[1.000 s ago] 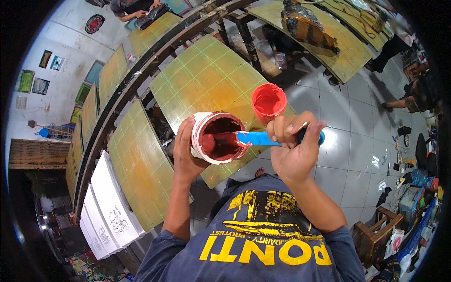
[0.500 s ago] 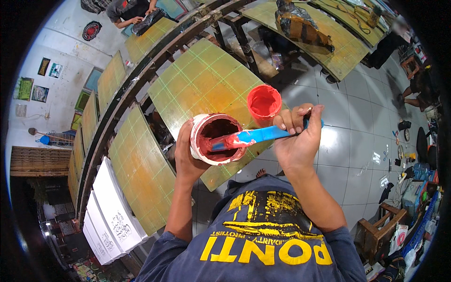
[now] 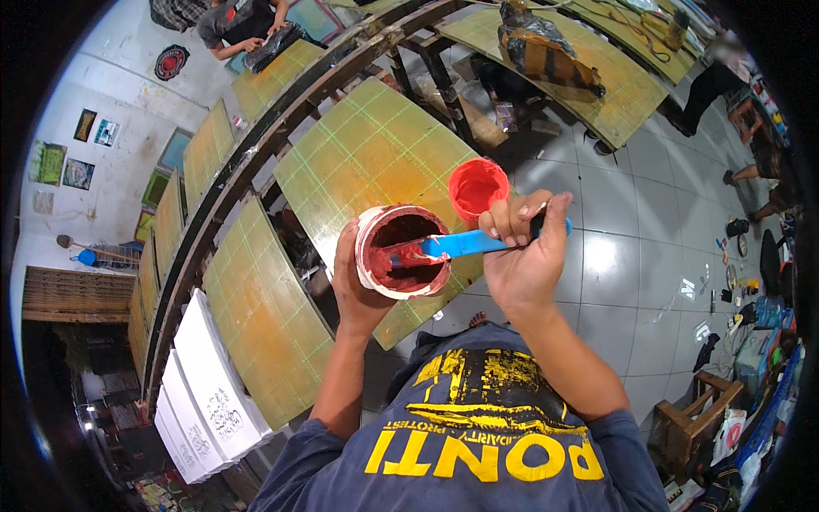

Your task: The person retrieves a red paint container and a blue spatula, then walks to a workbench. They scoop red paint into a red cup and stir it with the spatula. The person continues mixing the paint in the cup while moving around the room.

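Tilting blue spatula deeper into paint tub than half a second back, blade tip now lying in the red paint. Gripping tub from below with left hand, fingers wrapped round its wall; clenching spatula handle in right hand. Holding both chest-high over edge of yellow gridded board, red lid sitting just beyond tub on board.

Support: long row of yellow-green gridded boards on a dark frame.
On it: red lid; near-left, white sheets, probably shirts.
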Available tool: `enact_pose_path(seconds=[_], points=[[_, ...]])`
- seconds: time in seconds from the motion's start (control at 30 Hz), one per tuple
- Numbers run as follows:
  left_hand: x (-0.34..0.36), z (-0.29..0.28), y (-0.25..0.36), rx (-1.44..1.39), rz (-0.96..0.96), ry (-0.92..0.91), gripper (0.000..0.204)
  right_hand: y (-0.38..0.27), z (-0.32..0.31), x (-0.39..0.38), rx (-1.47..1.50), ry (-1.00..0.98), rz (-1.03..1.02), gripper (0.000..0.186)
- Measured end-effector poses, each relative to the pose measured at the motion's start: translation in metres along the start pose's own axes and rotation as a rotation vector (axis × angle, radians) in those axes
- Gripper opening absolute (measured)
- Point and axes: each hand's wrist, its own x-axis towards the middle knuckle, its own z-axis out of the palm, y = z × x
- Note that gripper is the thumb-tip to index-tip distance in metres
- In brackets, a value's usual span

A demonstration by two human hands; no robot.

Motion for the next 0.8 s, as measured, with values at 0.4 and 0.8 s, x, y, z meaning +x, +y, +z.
enact_pose_path(seconds=[0.4, 0.8], points=[[-0.006, 0.004, 0.0, 0.03, -0.059, -0.016, 0.107, -0.025, -0.011, 0.001, 0.023, 0.189, -0.025, 0.044], [-0.005, 0.008, -0.009, 0.203, 0.123, 0.062, 0.105, -0.008, -0.001, -0.025, -0.349, -0.357, -0.143, 0.049]])
